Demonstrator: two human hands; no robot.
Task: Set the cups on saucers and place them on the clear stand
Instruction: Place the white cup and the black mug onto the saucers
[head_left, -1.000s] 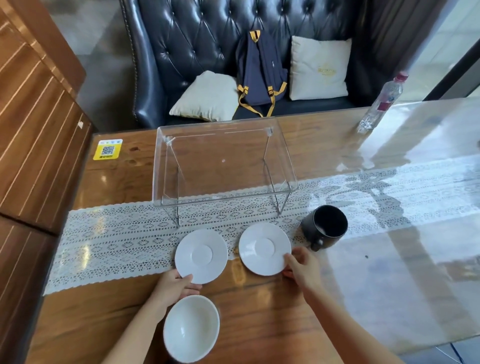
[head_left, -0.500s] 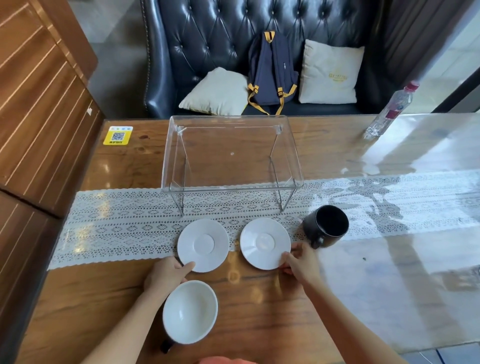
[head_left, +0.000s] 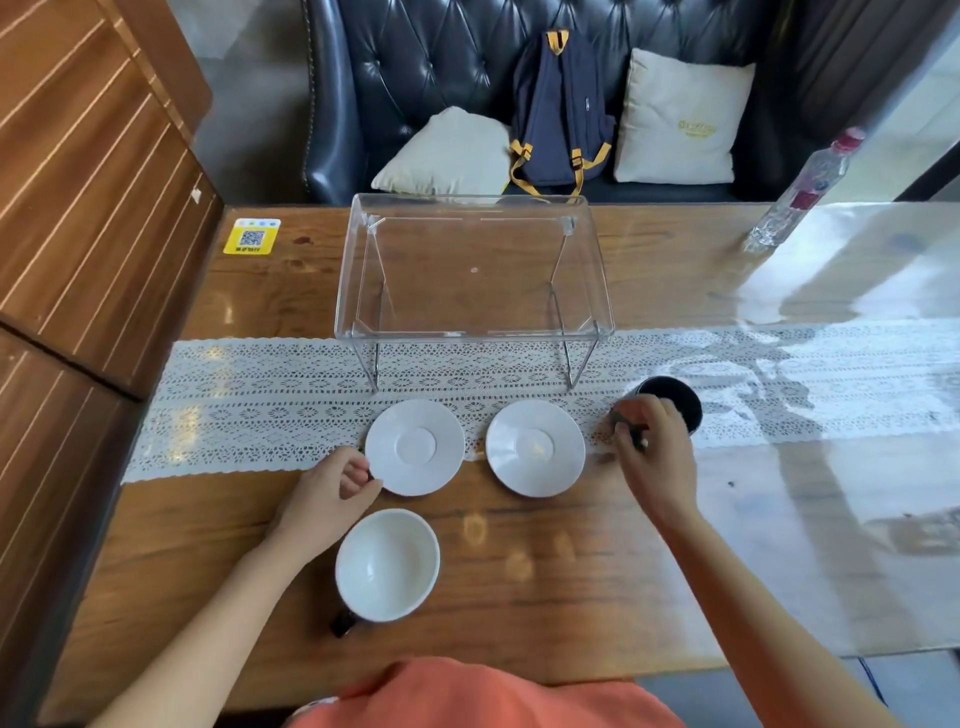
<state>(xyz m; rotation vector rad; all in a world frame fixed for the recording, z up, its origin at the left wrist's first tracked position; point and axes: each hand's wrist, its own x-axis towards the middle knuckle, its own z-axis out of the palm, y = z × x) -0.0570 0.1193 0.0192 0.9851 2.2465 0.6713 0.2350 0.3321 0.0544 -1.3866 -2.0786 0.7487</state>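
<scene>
Two white saucers lie side by side on the wooden table, the left saucer (head_left: 414, 447) and the right saucer (head_left: 535, 448), just in front of the empty clear stand (head_left: 472, 332). My left hand (head_left: 327, 499) pinches the near left rim of the left saucer. A white-lined cup (head_left: 387, 564) with a dark handle stands near me, below that hand. My right hand (head_left: 657, 457) reaches over the handle side of the black cup (head_left: 675, 402), fingers curled at its handle; whether the grip is closed is hidden.
A white lace runner (head_left: 249, 405) crosses the table under the stand's front legs. A plastic water bottle (head_left: 800, 195) stands at the far right, a yellow QR sticker (head_left: 252, 236) at the far left. Wood panelling flanks the left; a dark sofa with cushions and a backpack lies beyond.
My right hand left the right saucer's rim and moved right to the black cup's handle. My left hand stays at the left saucer. The view tilted and shifted slightly.
</scene>
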